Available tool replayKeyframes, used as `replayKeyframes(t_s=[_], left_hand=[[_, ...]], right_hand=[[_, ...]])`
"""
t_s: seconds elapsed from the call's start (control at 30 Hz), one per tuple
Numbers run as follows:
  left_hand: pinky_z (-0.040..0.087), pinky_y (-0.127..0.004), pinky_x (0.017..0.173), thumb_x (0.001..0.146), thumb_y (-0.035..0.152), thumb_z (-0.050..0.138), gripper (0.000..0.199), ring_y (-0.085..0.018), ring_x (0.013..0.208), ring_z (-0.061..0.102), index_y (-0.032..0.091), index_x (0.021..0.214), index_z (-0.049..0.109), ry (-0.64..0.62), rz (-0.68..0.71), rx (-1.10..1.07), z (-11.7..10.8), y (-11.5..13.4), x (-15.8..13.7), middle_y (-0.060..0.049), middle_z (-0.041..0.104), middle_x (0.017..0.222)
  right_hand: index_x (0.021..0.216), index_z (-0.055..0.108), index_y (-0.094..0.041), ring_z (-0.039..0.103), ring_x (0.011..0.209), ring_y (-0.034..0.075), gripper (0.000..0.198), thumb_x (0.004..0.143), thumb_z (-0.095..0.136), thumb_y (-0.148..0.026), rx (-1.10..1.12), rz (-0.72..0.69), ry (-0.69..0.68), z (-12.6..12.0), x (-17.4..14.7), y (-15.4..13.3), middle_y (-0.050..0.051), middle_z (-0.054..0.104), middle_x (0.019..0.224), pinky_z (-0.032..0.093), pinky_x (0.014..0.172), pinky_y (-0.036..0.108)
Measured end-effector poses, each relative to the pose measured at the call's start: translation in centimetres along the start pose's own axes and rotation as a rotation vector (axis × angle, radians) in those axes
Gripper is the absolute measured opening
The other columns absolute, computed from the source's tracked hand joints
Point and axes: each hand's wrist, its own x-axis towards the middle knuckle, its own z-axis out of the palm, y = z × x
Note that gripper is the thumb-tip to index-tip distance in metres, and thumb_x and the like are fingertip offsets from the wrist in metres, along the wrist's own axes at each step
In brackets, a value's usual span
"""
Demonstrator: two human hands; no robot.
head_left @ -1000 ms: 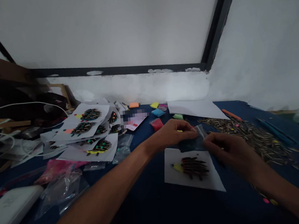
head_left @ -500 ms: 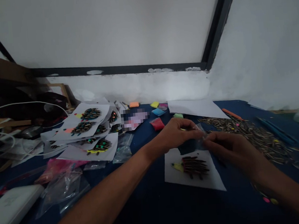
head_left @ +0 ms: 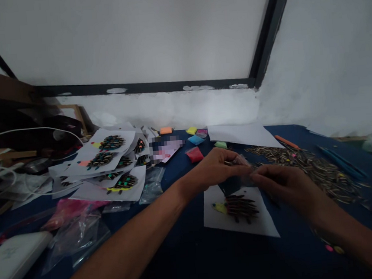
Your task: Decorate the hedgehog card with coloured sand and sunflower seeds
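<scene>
The left hand (head_left: pixel 219 167) and the right hand (head_left: pixel 283 185) meet just above a white paper sheet (head_left: pixel 242 221), each pinching one side of a small clear plastic bag (head_left: pixel 242 169) between thumb and fingertips, so both are narrowly closed on it; what the bag contains is too small to make out. To handle it well, I judge the grip should stay light and close to the bag's mouth, the pull even on both sides, and the bag kept over the sheet so anything that slips out lands there. Directly below the hands, stuck on the sheet, lies a hedgehog figure (head_left: pixel 235 206) with a yellow head and dark striped quills. To the right, touching the blue table (head_left: pixel 190 260), spreads a loose heap of sunflower seeds (head_left: pixel 319 169), with an orange pen (head_left: pixel 287 142) beyond it. Ahead sit small coloured clay pieces (head_left: pixel 194 154), red nearest. Well to the left, a stack of finished hedgehog sheets (head_left: pixel 110 163) overlaps, with crumpled empty bags (head_left: pixel 77 236) nearer the camera
</scene>
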Motion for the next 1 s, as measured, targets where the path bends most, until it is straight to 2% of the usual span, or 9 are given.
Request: replayKeyframes(t_s=[0.13,0.27,0.37,0.53,0.7,0.77,0.87,1.0], left_hand=[[0.045,-0.023,0.068,0.081,0.015,0.07,0.011,-0.009,0.066,0.058,0.011,0.071,0.068,0.048,0.006,-0.018,0.0,-0.3,0.2,-0.002,0.065,0.07],[0.043,-0.023,0.066,0.081,0.026,0.072,0.015,-0.008,0.067,0.057,0.012,0.076,0.068,0.068,0.025,-0.084,-0.3,-1.4,0.6,-0.001,0.064,0.073],[0.041,-0.023,0.064,0.081,0.03,0.073,0.018,-0.007,0.067,0.055,0.013,0.08,0.069,0.089,0.054,-0.086,-0.9,-1.8,0.7,0.0,0.063,0.075],[0.043,-0.024,0.07,0.082,0.02,0.07,0.009,-0.008,0.069,0.056,0.012,0.077,0.068,0.076,0.047,-0.106,-1.1,-1.2,0.3,0.0,0.063,0.076],[0.043,-0.024,0.072,0.082,0.016,0.069,0.009,-0.008,0.071,0.056,0.011,0.075,0.069,0.01,0.019,-0.062,-0.5,-0.6,0.3,-0.001,0.064,0.074],[0.044,-0.023,0.074,0.082,0.022,0.071,0.01,-0.009,0.075,0.058,0.012,0.082,0.07,-0.011,0.043,-0.039,-0.5,-0.7,0.3,-0.002,0.065,0.079],[0.045,-0.023,0.069,0.078,0.03,0.076,0.025,-0.009,0.075,0.06,0.014,0.096,0.069,-0.099,0.014,-0.029,-0.9,-1.0,0.2,-0.001,0.065,0.084],[0.046,-0.023,0.059,0.073,0.029,0.08,0.025,-0.009,0.064,0.06,0.012,0.081,0.063,-0.135,-0.061,0.001,-1.6,-1.3,0.2,-0.001,0.063,0.076]], right_hand=[[0.066,0.065,-0.021,0.038,0.043,0.009,0.051,0.07,0.067,-0.072,0.011,-0.021,0.059,-0.1,0.0,0.0,-0.004,0.045,0.051,0.027,0.038,0.023],[0.069,0.065,-0.02,0.039,0.048,0.01,0.048,0.075,0.067,-0.068,-0.001,-0.014,0.113,-0.3,-0.3,0.0,-0.003,0.049,0.056,0.029,0.042,0.023],[0.071,0.066,-0.019,0.04,0.049,0.01,0.044,0.076,0.069,-0.063,-0.005,0.024,0.105,-0.6,-0.5,0.2,-0.002,0.05,0.057,0.028,0.043,0.023],[0.08,0.069,-0.021,0.036,0.048,0.01,0.042,0.082,0.062,-0.063,0.001,0.047,0.075,-0.7,-0.7,-0.2,-0.003,0.048,0.057,0.024,0.041,0.024],[0.071,0.069,-0.02,0.039,0.049,0.011,0.048,0.074,0.067,-0.068,-0.031,-0.014,0.104,-0.3,-0.3,-0.4,-0.001,0.051,0.057,0.027,0.041,0.024],[0.069,0.068,-0.02,0.038,0.048,0.01,0.048,0.072,0.069,-0.068,-0.002,-0.012,0.126,-0.3,-0.3,0.0,-0.001,0.049,0.056,0.027,0.041,0.024],[0.07,0.065,-0.02,0.036,0.047,0.01,0.047,0.073,0.069,-0.066,0.024,0.009,0.194,-0.5,-0.3,0.7,-0.003,0.046,0.054,0.025,0.039,0.023],[0.067,0.062,-0.02,0.036,0.048,0.011,0.046,0.077,0.067,-0.064,-0.006,0.011,0.245,-0.8,-0.5,0.6,-0.002,0.045,0.055,0.024,0.041,0.024]])
